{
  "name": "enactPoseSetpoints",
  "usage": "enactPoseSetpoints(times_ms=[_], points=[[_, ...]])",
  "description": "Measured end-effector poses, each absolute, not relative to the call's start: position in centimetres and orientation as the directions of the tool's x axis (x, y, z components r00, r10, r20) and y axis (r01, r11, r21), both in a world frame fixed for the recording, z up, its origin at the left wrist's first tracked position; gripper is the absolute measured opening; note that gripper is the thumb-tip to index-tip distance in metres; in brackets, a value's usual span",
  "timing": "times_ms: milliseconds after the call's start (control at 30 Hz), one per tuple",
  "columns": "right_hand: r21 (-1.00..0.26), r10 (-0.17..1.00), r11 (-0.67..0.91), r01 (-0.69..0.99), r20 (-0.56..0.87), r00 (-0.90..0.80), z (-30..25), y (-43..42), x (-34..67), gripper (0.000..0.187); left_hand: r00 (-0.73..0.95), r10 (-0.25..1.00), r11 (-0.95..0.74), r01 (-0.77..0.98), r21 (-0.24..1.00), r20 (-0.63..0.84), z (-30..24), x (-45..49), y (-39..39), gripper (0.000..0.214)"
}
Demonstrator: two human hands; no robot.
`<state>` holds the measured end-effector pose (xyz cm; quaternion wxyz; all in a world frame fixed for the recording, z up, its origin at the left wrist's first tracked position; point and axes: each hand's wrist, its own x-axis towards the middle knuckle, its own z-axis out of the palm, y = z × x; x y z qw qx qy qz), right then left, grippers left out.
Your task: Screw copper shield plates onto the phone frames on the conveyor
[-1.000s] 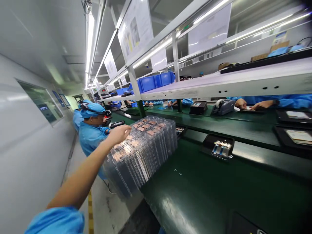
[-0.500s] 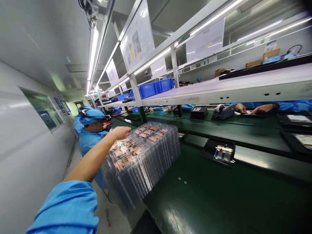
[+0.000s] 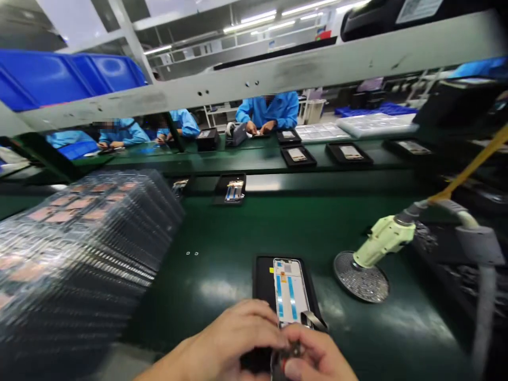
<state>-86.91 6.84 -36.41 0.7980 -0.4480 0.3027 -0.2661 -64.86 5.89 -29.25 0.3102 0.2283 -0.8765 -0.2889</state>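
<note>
while both hands crowd together low in front of the person, the right hand (image 3: 317, 352) pinches a small dark piece (image 3: 292, 353) between thumb and fingers, its details blurred; the left hand (image 3: 238, 333) curls close beside it, though i cannot tell whether its grip holds anything. a light, steady pinch would serve best, i'd say, with the left fingers bracing the work. just beyond, a phone-like frame (image 3: 284, 296) with two blue strips lies in a black tray (image 3: 262, 280) on the green table (image 3: 222, 233), its near end covered by the hands. by its lower right corner juts a silvery strip (image 3: 315, 320); knuckles should keep clear, since it looks easy to bend. farther right, a pale green tool (image 3: 384, 241) leans over a round dish (image 3: 361, 283) of small shiny bits that a careless sleeve could scatter.
</note>
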Motion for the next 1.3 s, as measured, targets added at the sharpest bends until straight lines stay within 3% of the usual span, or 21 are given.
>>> enactPoseSetpoints(times_ms=[100, 200, 300, 433, 533, 633, 800, 1000, 1167, 1300], points=[[-0.908, -0.841, 0.401, 0.122, -0.312, 0.441, -36.4, 4.2, -89.7, 0.048, -0.602, -0.692, 0.692, -0.396, 0.604, 0.398, -32.8, -65.9, 0.8, 0.048], [-0.986, -0.981, 0.166, 0.022, -0.163, 0.104, -36.1, 0.1, -91.9, 0.047, -0.388, -0.862, 0.506, -0.7, 0.503, 0.326, -36.0, -67.2, -3.6, 0.017], [-0.987, -1.0, 0.008, -0.158, -0.008, 0.003, -36.2, -3.5, -92.0, 0.046, -0.317, -0.908, 0.413, -0.79, 0.453, 0.275, -38.0, -68.9, -6.1, 0.011], [-0.845, -0.98, -0.195, -0.498, 0.15, 0.129, -37.1, -5.8, -90.5, 0.031, -0.322, -0.922, 0.386, -0.822, 0.42, 0.217, -38.4, -69.5, -5.6, 0.018], [-0.754, -0.951, -0.304, -0.582, 0.2, 0.237, -38.0, -6.0, -89.9, 0.026, -0.313, -0.94, 0.341, -0.863, 0.374, 0.134, -38.5, -68.8, -4.0, 0.038], [-0.714, -0.923, -0.381, -0.588, 0.253, 0.29, -38.6, -5.6, -89.9, 0.024, -0.347, -0.929, 0.37, -0.848, 0.38, 0.13, -39.2, -68.2, -2.9, 0.048], [-0.706, -0.904, -0.41, -0.577, 0.229, 0.361, -38.5, -5.1, -90.2, 0.025, -0.363, -0.887, 0.459, -0.757, 0.466, 0.284, -40.2, -67.6, -2.4, 0.052], [-0.685, -0.892, -0.417, -0.597, 0.183, 0.412, -37.9, -5.2, -90.4, 0.023, -0.396, -0.878, 0.475, -0.652, 0.591, 0.27, -39.5, -66.5, -1.7, 0.042], [-0.75, -0.896, -0.374, -0.546, 0.14, 0.421, -37.5, -5.2, -90.6, 0.024, -0.47, -0.864, 0.49, -0.702, 0.516, 0.181, -38.2, -67.3, -2.3, 0.044], [-0.803, -0.934, -0.282, -0.525, 0.106, 0.34, -37.6, -5.0, -90.8, 0.025, -0.516, -0.847, 0.508, -0.713, 0.483, 0.128, -38.1, -68.0, -3.5, 0.018]])
